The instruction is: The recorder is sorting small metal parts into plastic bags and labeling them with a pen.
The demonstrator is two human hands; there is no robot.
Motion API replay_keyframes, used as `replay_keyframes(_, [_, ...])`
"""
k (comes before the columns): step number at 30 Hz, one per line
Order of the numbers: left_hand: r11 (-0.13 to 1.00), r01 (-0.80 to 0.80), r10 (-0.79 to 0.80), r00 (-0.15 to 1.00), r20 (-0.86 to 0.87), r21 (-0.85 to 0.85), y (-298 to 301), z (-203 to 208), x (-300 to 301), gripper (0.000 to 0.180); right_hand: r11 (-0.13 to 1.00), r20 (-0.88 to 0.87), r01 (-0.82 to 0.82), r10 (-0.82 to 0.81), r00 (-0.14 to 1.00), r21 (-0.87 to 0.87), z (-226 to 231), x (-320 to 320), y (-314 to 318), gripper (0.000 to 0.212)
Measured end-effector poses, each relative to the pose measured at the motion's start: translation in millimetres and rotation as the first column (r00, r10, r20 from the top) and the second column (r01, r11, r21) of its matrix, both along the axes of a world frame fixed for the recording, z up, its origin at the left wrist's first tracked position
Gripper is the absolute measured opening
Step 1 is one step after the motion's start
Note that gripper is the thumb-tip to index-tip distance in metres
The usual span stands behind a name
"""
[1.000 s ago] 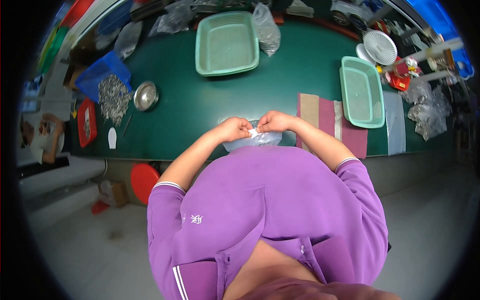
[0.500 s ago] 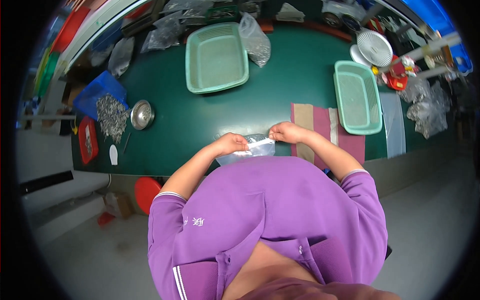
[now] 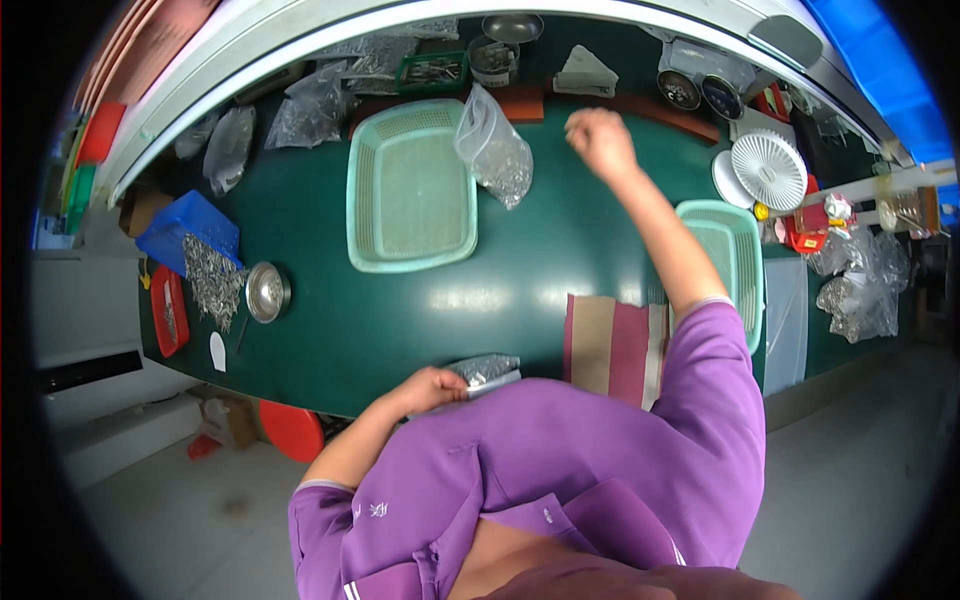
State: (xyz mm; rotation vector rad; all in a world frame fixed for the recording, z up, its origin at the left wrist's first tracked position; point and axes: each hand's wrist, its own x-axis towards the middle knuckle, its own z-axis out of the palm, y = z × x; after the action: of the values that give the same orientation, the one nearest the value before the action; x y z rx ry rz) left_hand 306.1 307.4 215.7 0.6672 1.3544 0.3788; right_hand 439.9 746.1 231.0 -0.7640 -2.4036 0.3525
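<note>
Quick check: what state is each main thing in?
Left hand: closed on the small bag.
Small bag: partly filled.
Right hand: stretched forward, curled; whether it holds anything is unclear.
Clear bag: partly filled, overlapping the green basket.
Blue bin: looks tipped, grey pieces heaped at its mouth.
Striped cloth: lying flat.

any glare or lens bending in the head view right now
Head view: soft whitish glare on the dark green tabletop; the long white beam bows along the upper rim, likely fisheye distortion; left and right edges go black.
</note>
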Motion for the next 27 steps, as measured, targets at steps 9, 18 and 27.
replay_keyframes(9, [0.998, -0.051, 0.052, 0.997, -0.055, 0.030, 10.7, 30.9, 12.2, 0.012, 0.922, 0.473, 0.305, -0.384, 0.793, 0.238, -63.2, -50.6, 132.7, 0.017])
replay_keyframes(18, [0.979, -0.202, 0.204, 0.973, 0.110, -0.037, -6.6, 6.7, 10.1, 0.007, 0.855, 0.326, 0.467, -0.385, 0.863, -0.225, -57.3, 40.3, -49.2, 0.037])
replay_keyframes(27, [0.973, -0.192, 0.182, 0.980, 0.082, 0.129, 6.8, -0.4, 4.0, 0.011, 0.552, -0.040, 0.219, -0.418, 0.907, -0.804, -26.3, 56.9, -179.3, 0.062])
